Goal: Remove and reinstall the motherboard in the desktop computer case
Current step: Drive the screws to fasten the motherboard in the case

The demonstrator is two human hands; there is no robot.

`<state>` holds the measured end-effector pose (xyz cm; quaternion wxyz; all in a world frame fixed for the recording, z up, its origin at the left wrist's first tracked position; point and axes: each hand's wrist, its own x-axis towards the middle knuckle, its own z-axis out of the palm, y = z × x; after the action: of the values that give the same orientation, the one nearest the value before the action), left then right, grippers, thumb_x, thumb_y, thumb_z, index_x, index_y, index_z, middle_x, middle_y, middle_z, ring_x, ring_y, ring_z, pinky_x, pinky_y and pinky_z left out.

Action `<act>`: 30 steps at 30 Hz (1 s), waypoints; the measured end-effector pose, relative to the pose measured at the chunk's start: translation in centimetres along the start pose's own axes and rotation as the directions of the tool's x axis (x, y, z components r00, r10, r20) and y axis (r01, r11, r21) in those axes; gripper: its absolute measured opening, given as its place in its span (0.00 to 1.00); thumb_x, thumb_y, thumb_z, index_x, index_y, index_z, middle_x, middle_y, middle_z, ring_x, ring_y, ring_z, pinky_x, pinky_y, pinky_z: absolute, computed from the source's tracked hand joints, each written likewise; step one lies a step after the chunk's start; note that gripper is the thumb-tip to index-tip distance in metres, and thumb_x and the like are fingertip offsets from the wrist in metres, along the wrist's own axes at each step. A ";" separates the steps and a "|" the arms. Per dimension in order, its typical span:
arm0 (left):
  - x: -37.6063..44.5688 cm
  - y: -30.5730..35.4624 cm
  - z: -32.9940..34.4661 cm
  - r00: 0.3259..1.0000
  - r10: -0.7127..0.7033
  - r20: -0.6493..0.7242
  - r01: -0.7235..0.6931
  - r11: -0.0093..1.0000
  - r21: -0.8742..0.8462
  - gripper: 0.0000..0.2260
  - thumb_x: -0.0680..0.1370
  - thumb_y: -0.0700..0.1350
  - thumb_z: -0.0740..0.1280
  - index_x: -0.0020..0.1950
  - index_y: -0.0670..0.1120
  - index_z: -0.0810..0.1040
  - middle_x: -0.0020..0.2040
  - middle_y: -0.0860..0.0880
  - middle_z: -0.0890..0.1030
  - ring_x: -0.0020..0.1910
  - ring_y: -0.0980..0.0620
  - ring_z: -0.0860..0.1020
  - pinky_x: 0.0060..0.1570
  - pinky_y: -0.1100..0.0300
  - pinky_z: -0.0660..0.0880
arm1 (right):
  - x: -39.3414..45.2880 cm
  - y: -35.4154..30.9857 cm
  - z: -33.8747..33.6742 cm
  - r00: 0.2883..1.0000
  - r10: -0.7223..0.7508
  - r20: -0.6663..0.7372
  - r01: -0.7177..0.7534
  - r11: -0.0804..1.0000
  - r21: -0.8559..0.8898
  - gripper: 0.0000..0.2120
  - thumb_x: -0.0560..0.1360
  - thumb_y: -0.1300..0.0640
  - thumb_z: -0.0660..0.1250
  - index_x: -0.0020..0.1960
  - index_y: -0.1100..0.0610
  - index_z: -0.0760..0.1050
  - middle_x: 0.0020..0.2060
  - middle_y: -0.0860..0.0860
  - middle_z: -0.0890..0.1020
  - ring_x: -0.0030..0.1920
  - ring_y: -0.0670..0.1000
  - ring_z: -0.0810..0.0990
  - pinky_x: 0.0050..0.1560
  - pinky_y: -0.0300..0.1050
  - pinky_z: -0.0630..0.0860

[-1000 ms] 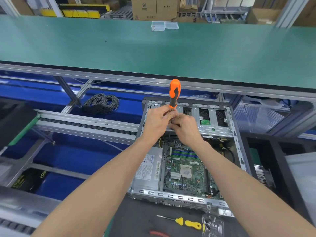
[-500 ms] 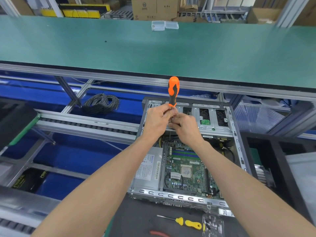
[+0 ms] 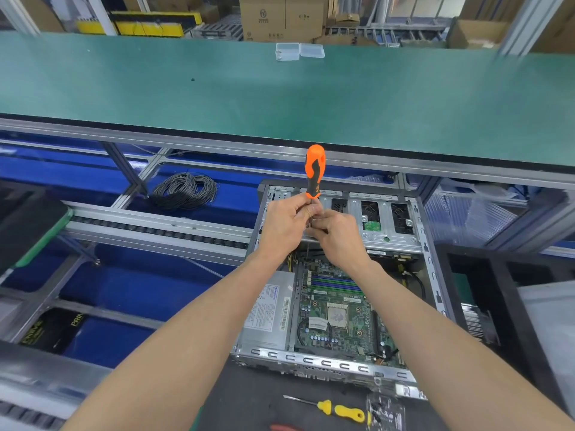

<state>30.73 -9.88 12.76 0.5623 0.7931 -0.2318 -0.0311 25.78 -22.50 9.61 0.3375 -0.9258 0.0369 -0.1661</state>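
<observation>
Left hand [image 3: 284, 217] fingers pinch the shaft just under the orange-and-black screwdriver handle [image 3: 314, 171]; right hand [image 3: 337, 233] fingers curl round the shaft lower down. The tool stands upright over the far-left corner of the green motherboard [image 3: 337, 312], which sits flat in the open grey metal desktop case [image 3: 426, 275]. Tip hidden. Risk: grip this high lets the tip wander, slip and gouge the board.
</observation>
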 end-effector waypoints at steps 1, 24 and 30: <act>0.0 0.0 0.0 1.000 0.005 -0.005 -0.005 1.000 0.011 0.05 0.79 0.41 0.69 0.48 0.42 0.85 0.41 0.48 0.85 0.43 0.47 0.84 0.49 0.43 0.81 | 0.0 0.0 -0.1 1.000 0.001 0.002 -0.001 1.000 0.002 0.04 0.74 0.64 0.74 0.43 0.64 0.85 0.47 0.56 0.85 0.46 0.57 0.82 0.51 0.52 0.76; -0.7 0.8 0.2 0.997 -0.078 0.000 0.077 0.991 0.111 0.06 0.79 0.41 0.70 0.46 0.43 0.86 0.39 0.49 0.86 0.40 0.47 0.83 0.48 0.48 0.79 | 5.1 -9.4 -9.5 0.965 -0.242 0.099 0.261 0.889 -0.376 0.14 0.75 0.54 0.67 0.53 0.54 0.62 0.35 0.53 0.73 0.39 0.62 0.73 0.40 0.52 0.71; -0.7 0.3 0.5 0.995 -0.104 0.001 0.103 0.989 0.111 0.08 0.78 0.41 0.70 0.40 0.48 0.84 0.37 0.47 0.85 0.40 0.44 0.83 0.48 0.47 0.79 | 5.7 -11.7 -10.2 0.978 -0.140 0.156 0.204 0.812 -0.547 0.12 0.79 0.47 0.64 0.47 0.54 0.65 0.34 0.51 0.61 0.40 0.59 0.66 0.40 0.51 0.65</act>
<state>29.86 -10.12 12.71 0.5145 0.8338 -0.1937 -0.0502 27.22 -20.73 25.98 0.0362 -0.9910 -0.0183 -0.1275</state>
